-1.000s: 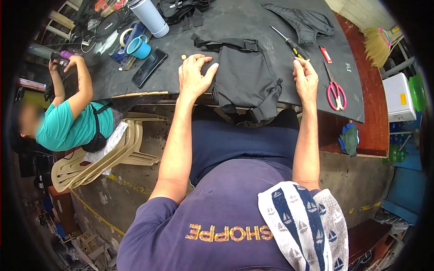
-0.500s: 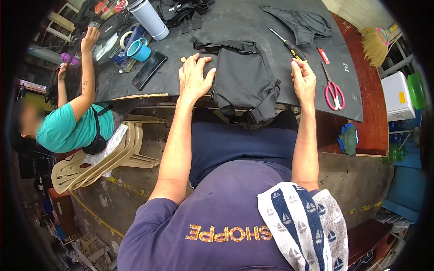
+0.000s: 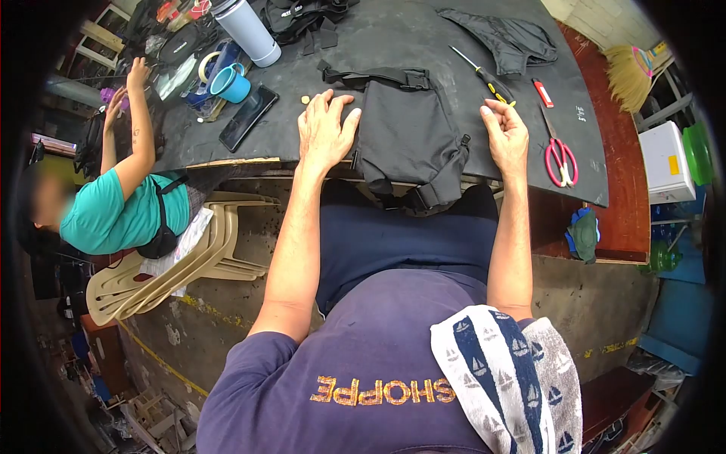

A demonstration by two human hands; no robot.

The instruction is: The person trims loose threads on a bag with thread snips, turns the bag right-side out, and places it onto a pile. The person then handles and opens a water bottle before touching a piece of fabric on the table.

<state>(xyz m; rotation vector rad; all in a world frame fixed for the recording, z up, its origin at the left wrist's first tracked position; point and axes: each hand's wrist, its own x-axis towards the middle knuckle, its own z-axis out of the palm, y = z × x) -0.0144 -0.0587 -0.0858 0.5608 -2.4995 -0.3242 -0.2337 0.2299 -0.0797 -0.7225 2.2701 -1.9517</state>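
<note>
We saw the black bag lying flat on the dark tabletop, directly in front of the wearer, with its lower straps hanging over the near edge above the lap. The two hands were well apart, one on each side of it. The left hand lay palm down with fingers spread, gripping nothing, its thumb just beside the bag. The right hand was at the bag's other side, fingers bent and the thumb near the forefinger; we could not tell whether anything small sat between them. Just beyond those fingers we found a pointed tool with a black and yellow handle, and to its right a small red and white item and scissors with pinkish-red handles. Black fabric lay farther back. Past the left fingertips we noticed a small pale piece, then a phone, a blue mug and a tall bottle. At the far left we saw a person in a teal shirt, arms raised, beside stacked plastic chairs.
</note>
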